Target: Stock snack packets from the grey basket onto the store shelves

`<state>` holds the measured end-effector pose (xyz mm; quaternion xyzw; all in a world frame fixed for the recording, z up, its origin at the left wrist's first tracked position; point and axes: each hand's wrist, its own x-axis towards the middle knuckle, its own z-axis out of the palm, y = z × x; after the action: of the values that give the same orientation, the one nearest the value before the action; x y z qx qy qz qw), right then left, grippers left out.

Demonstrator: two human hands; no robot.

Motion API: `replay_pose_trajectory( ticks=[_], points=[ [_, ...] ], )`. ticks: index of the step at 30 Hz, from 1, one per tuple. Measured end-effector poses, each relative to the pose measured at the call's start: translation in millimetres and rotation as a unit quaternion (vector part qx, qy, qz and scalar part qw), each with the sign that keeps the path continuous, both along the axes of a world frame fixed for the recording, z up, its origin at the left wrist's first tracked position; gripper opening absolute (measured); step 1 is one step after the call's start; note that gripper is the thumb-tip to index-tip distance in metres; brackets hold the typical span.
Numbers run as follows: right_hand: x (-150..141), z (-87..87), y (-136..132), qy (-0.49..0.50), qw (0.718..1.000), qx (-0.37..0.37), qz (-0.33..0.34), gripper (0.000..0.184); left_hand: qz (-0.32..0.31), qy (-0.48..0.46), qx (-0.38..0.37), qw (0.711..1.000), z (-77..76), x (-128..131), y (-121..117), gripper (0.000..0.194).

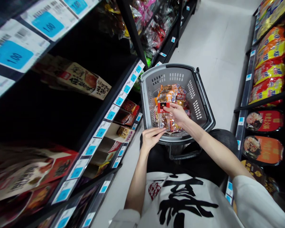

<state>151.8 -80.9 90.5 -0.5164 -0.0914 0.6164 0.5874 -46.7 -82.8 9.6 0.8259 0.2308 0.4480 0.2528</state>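
Note:
Over the grey shopping basket (201,95) I hold a snack packet (161,114) with a red top and a clear lower part. My right hand (178,114) grips its upper right side, fingers closed on it. At the packet's bottom edge, my left hand (152,138) pinches the corner between thumb and fingertips. Beneath it in the basket lie several orange, yellow and clear snack packets (171,92), partly hidden by the held packet and my right hand. The basket's black handle (185,155) hangs toward my lap.
A dark shelf with blue price tags (101,132) and boxed foods (85,80) rises close on the left. Bagged noodles (268,74) and food bowls (263,150) fill the right shelf. Pale floor (213,38) runs ahead between the shelves.

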Motion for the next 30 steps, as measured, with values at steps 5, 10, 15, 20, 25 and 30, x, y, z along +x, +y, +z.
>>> replay_pose_trajectory(
  ticks=[5, 10, 15, 20, 25, 30],
  points=[
    [-0.1, 2.2, -0.2, 0.002, 1.0, -0.003, -0.005, 0.018, 0.003, 0.016, -0.009, 1.0, 1.6, 0.3, -0.5, 0.012],
    [-0.6, 2.4, -0.1, 0.0, 1.0, -0.009, -0.005, 0.023, -0.008, 0.003, -0.001, 1.0, 1.3, -0.2, 0.9, 0.008],
    [-0.2, -0.7, 1.0, 0.0, 1.0, -0.006, -0.002, 0.023, -0.018, 0.006, -0.014, 1.0, 0.7, -0.6, 2.3, 0.008],
    [0.5, -1.7, 1.3, -0.005, 1.0, -0.001, -0.003, 0.021, -0.024, 0.017, -0.035, 0.999, -1.1, -2.2, 3.2, 0.007],
    [0.4, -2.8, 1.0, -0.005, 1.0, -0.001, -0.001, 0.024, -0.033, 0.014, -0.043, 0.998, -2.4, -3.1, 3.7, 0.008],
    [0.8, -3.6, 0.3, -0.005, 1.0, 0.009, 0.006, 0.031, -0.037, 0.008, -0.044, 0.998, 0.2, -1.7, 3.1, 0.007]
  ],
)
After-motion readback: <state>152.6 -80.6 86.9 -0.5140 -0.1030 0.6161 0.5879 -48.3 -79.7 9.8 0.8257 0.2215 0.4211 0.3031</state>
